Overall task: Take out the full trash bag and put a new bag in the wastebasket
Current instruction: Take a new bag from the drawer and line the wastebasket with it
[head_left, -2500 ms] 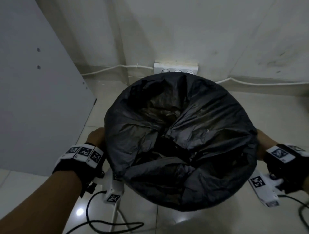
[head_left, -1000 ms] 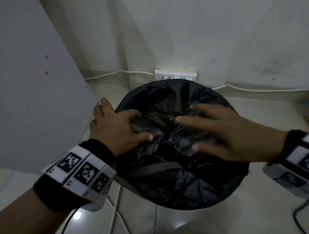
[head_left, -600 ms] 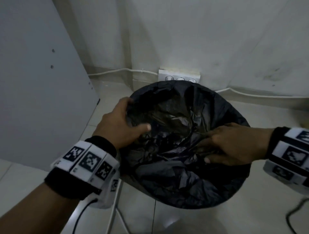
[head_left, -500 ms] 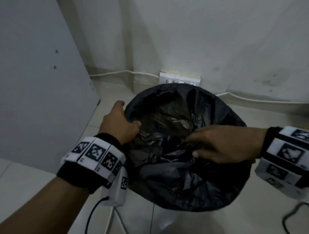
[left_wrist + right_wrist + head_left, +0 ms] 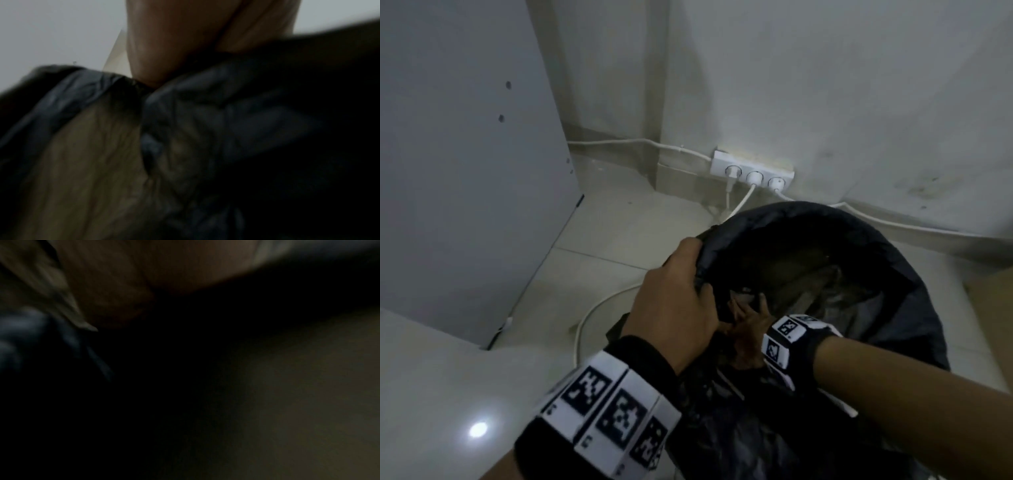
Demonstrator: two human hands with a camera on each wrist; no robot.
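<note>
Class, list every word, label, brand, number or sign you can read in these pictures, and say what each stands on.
None: no readable words, brands or numbers.
Left wrist band: black-and-white square code markers; tiny characters beneath them, too small to read.
Right wrist band: the same code markers, no legible text.
Both wrist views: too dark and blurred.

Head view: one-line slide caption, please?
Left hand grips the black trash bag's rim while the right hand reaches inside.

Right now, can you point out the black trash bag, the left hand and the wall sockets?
black trash bag [image 5: 876, 260], head view, far rim.
left hand [image 5: 674, 301], head view, back of hand.
wall sockets [image 5: 753, 174], head view, white faceplate.
</note>
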